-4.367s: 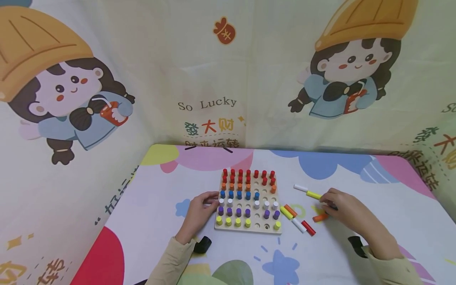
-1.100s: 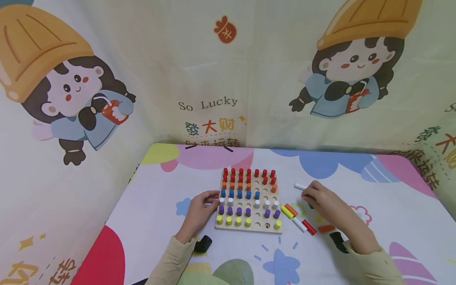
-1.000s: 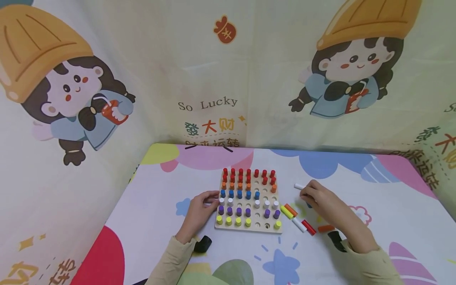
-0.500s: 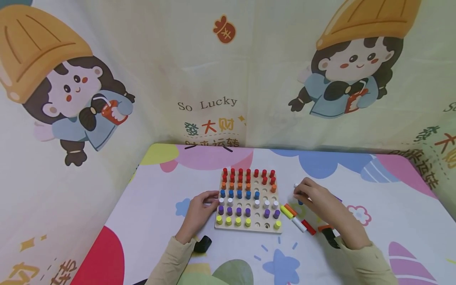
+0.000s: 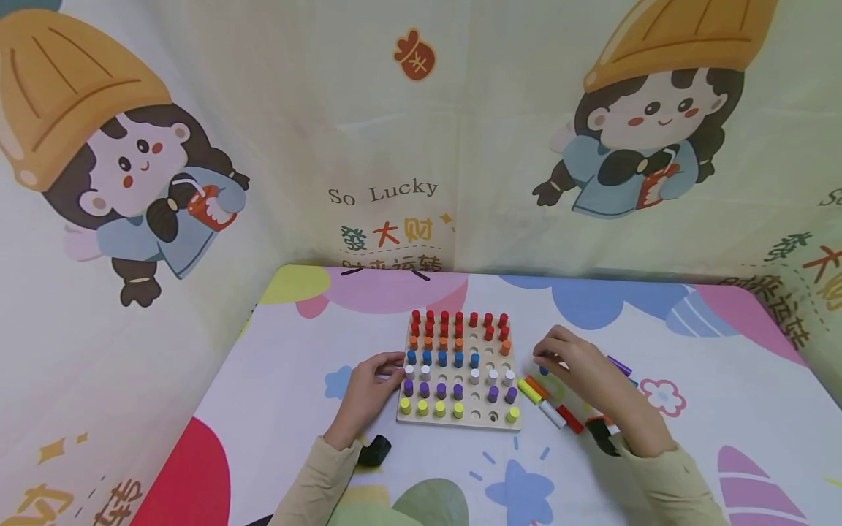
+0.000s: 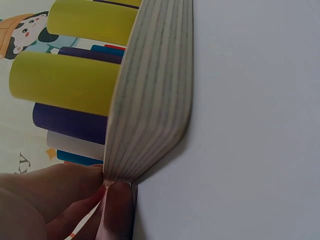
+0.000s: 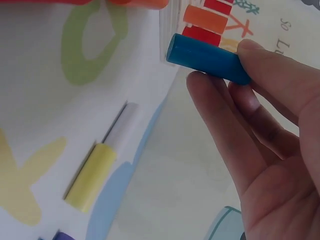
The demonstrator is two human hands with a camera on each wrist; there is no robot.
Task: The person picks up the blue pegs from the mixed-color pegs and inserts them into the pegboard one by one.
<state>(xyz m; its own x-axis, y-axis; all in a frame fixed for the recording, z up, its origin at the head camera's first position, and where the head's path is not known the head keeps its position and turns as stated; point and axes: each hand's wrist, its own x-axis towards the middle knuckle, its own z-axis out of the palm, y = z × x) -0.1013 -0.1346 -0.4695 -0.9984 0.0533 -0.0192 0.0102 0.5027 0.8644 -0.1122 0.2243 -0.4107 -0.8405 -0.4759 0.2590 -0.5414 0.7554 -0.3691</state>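
Observation:
A wooden pegboard stands on the table with rows of red, orange, blue, white, purple and yellow pegs; some holes are bare. My left hand grips its left edge, and the left wrist view shows the thumb and fingers pinching the board's striped side. To the right of the board, my right hand is raised over the table. Between its thumb and fingers it pinches a blue peg, tilted, clear of the board. In the head view the hand mostly hides that peg.
Loose pegs lie right of the board: yellow, orange, white and red. A purple peg lies beyond the right hand. The right wrist view shows another yellow peg end to end with a white one.
My right hand has moved left towards the board with the blue peg, away from the loose pegs farther right. The left hand and the board have stayed put.

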